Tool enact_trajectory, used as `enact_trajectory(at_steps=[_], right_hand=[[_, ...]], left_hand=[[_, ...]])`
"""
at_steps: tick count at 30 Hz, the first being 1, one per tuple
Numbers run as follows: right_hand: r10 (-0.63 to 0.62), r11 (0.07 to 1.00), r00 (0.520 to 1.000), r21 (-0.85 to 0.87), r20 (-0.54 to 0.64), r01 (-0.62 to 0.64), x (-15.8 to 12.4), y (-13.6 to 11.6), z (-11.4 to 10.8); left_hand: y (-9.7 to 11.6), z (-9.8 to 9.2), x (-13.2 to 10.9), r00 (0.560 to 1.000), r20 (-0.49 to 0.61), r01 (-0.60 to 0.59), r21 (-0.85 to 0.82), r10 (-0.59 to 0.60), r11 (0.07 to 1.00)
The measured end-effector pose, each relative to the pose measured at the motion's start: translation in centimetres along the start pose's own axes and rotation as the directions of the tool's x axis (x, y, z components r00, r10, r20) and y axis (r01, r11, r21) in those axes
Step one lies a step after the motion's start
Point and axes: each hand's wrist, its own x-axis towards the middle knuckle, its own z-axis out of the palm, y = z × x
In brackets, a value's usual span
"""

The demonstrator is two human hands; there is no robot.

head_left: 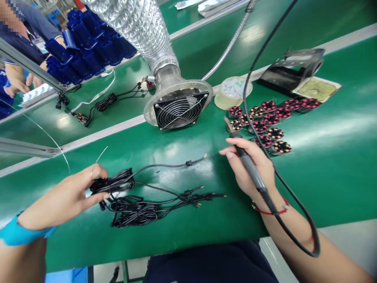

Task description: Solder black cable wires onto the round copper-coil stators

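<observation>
My right hand [253, 167] is wrapped round the grey handle of a soldering iron [247, 160], its tip pointing up and left toward the motor stators. My left hand [75, 192] closes thumb and fingers on a coiled black cable [120, 181] at the left. A thin strand of solder wire [101, 155] sticks up from between its fingers. Just below lie more bundled black cables [141, 212] on the green table, their stripped ends pointing right. Several small stators [266, 118] with red or copper windings stand in a group beyond my right hand.
A fan [179, 113] on a silver duct [147, 35] hangs over the table's middle. A tape roll [232, 92] and a soldering iron stand [291, 72] are behind the stators. Blue housings [85, 43] are piled far left, near another person's hands [22, 84].
</observation>
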Motion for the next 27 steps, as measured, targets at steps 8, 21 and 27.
enact_trajectory(at_steps=[8, 21, 27], right_hand=[[-0.006, 1.000, 1.000, -0.007, 0.003, 0.006, 0.0, 0.0, -0.1], [-0.010, 1.000, 1.000, 0.012, 0.020, 0.010, 0.0, 0.1, -0.1], [-0.009, 1.000, 1.000, 0.018, 0.020, 0.009, 0.0, -0.1, -0.2]], left_hand=[[4.7, 3.5, 2.5, 0.996, -0.059, -0.052, 0.257, 0.070, 0.965], [11.1, 8.5, 2.6, 0.842, 0.239, -0.494, -0.021, 0.484, 0.869], [10.0, 6.8, 3.2, 0.906, 0.131, -0.400, -0.054, 0.404, 0.915]])
